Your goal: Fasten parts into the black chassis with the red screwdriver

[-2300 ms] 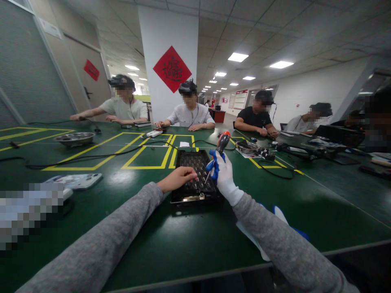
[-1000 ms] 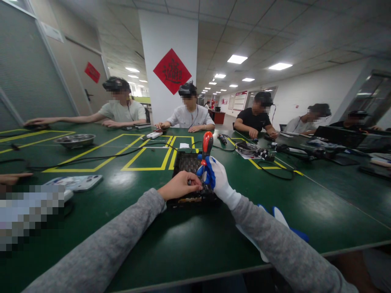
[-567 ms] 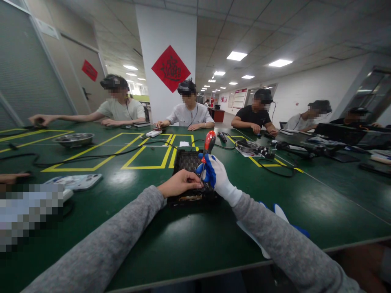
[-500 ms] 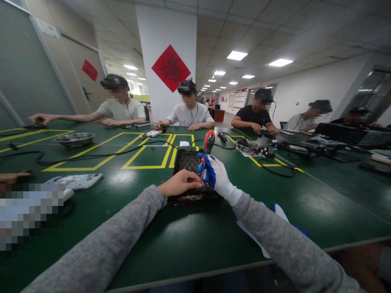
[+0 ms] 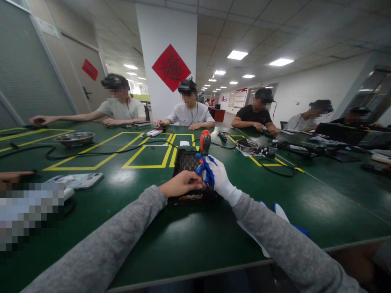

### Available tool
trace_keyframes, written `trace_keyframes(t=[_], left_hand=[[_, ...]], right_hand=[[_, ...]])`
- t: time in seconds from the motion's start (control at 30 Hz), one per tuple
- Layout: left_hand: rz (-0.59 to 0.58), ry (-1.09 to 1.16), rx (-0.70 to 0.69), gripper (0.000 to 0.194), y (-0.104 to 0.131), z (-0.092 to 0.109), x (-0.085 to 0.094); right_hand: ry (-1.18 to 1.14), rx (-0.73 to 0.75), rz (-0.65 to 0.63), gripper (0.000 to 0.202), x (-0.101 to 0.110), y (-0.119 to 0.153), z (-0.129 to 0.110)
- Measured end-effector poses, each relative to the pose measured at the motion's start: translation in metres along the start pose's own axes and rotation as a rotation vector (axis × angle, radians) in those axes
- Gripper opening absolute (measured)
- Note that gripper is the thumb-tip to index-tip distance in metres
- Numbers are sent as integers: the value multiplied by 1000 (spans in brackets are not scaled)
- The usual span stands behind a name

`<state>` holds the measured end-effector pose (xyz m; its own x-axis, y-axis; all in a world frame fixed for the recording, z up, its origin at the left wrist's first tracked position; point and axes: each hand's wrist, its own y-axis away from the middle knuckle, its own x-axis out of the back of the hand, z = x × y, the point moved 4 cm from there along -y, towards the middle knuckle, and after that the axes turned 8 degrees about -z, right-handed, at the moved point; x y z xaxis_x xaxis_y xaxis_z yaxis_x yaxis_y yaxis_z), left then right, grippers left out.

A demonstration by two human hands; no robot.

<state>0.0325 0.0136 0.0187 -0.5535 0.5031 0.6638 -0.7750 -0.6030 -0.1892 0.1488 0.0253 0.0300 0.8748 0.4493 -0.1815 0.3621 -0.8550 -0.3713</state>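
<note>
A black open case (image 5: 181, 162) lies on the green table in front of me, with small parts near its front edge. My right hand (image 5: 216, 174), in a white and blue glove, is closed on a screwdriver (image 5: 205, 141) with a red and black handle. The screwdriver stands almost upright, its shaft pointing down into the case. My bare left hand (image 5: 180, 183) reaches over the case from the left, fingers pinched close to the lower shaft. Whatever the left fingertips hold, if anything, is too small to make out.
Under my right forearm lies another white and blue glove (image 5: 285, 213). A phone (image 5: 81, 180) is at left. Metal bowls (image 5: 75, 138) and black cables (image 5: 88, 156) lie farther back on the taped green table (image 5: 146, 244). Several people sit along the far side.
The screwdriver handle has tilted slightly to the left and is more upright. My left hand stays at the shaft, nearly still.
</note>
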Motion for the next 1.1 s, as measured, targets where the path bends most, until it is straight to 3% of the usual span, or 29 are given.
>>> trace_keyframes(t=[0.17,0.4,0.57,0.87,1.1], left_hand=[[65,-29,48,26,0,-5,1],[-5,6,-6,24,0,1,0],[36,47,33,25,-1,-5,0],[7,28,-63,19,0,2,-1],[45,-6,20,26,0,-6,0]], right_hand=[[-35,20,6,41,-1,1,-1],[20,51,20,37,-1,1,-1],[15,88,28,34,-2,2,-4],[1,61,10,35,0,0,2],[-13,85,34,31,-1,1,-1]])
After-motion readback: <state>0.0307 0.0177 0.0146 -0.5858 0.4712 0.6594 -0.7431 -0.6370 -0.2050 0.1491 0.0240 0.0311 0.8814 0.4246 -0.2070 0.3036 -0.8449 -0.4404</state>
